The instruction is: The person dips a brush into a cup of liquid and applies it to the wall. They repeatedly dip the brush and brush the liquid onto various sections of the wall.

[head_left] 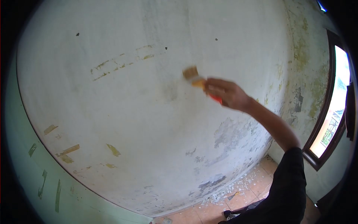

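Note:
My right hand is wrapped round the handle of a paintbrush, its arm stretched out from a black sleeve. Orange-yellow and red parts of the handle show beside the fingers. The bristles point up and to the left and overlap the white wall in this view. Slight motion blur softens the hand and brush. Below the brush, a faint grey smudge marks the wall. My left hand is out of the frame.
Peeling patches spread low on the wall, above paint flakes strewn over the tiled floor. Among the flakes lies a small flat tool. A dark-framed window stands at the right, and a green wall at the left.

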`<action>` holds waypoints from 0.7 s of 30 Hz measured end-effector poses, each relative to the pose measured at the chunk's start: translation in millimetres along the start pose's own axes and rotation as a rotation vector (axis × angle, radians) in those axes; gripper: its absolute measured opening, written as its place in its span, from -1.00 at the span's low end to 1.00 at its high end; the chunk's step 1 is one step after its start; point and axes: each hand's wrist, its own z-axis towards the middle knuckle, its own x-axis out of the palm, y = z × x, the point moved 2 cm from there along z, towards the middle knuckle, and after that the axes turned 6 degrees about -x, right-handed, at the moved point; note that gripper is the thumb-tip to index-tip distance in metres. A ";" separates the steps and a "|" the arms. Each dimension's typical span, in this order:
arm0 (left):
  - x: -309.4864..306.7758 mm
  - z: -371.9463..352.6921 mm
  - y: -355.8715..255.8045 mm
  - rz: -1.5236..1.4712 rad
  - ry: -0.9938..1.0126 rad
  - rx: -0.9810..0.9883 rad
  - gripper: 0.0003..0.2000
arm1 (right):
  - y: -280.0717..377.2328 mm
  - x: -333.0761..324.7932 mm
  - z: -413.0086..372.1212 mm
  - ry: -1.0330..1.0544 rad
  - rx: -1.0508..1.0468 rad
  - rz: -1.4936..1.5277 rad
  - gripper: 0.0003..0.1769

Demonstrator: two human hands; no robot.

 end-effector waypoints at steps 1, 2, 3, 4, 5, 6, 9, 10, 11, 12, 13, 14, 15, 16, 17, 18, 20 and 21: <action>-2.9 10.2 12.3 0.005 0.002 -0.008 0.22 | 13.4 -3.4 -9.0 0.059 -0.004 0.066 -0.70; -6.5 30.9 26.5 0.266 0.019 0.232 0.22 | 12.1 -9.4 -7.3 0.061 -0.002 0.069 -0.70; 3.0 33.6 12.6 0.526 0.037 0.473 0.23 | 6.0 -16.5 -2.8 0.151 0.133 0.166 -0.70; 14.4 31.6 6.6 0.230 0.107 0.355 0.22 | -1.6 -24.9 2.3 0.243 0.270 0.262 -0.70; 30.7 20.8 -22.4 0.237 0.111 0.353 0.22 | -25.6 -36.1 17.9 0.207 0.390 0.329 -0.69; 44.3 12.1 -46.0 0.074 0.086 0.187 0.21 | -51.7 -47.6 36.1 0.038 0.196 0.199 -0.72; 40.9 34.8 -5.3 0.440 0.056 0.494 0.20 | -119.3 -77.8 111.1 -0.005 0.509 -0.010 -0.79; 49.1 27.2 -13.0 0.377 0.071 0.504 0.20 | -134.6 -87.8 134.3 -0.166 0.368 0.035 -0.86; 56.0 21.2 -16.9 0.314 0.084 0.513 0.20 | -150.0 -97.0 151.9 -0.327 0.225 0.080 -0.89; 59.1 20.1 -7.3 0.314 0.080 0.515 0.20 | -163.4 -106.4 164.9 -0.391 0.198 0.027 -0.88; 58.6 21.3 12.1 0.287 0.070 0.448 0.20 | -172.8 -111.2 171.1 -0.454 0.173 -0.025 -0.88; 59.4 20.3 27.2 0.261 0.059 0.379 0.20 | -175.3 -109.4 171.6 -0.470 0.163 -0.066 -0.88; 63.6 15.6 32.5 0.264 0.055 0.377 0.20 | -176.9 -102.3 167.0 -0.472 0.165 -0.061 -0.88; 65.2 10.3 37.3 0.260 0.026 0.372 0.20 | -171.3 -89.4 156.9 -0.482 0.019 -0.114 -0.89; 63.7 5.1 43.7 0.260 -0.003 0.365 0.20 | -163.4 -72.7 143.1 -0.490 -0.123 -0.164 -0.90; 63.5 6.7 65.0 -0.026 0.008 0.285 0.22 | -150.7 -57.4 120.5 -0.356 -0.034 -0.229 -0.82; 57.4 10.5 76.1 -0.120 0.035 0.235 0.23 | -127.4 -23.8 58.9 -0.371 -0.236 -0.351 -0.57; 54.4 10.9 79.4 -0.215 0.064 0.182 0.24 | -97.8 -13.7 23.5 -0.100 0.016 -0.195 -0.58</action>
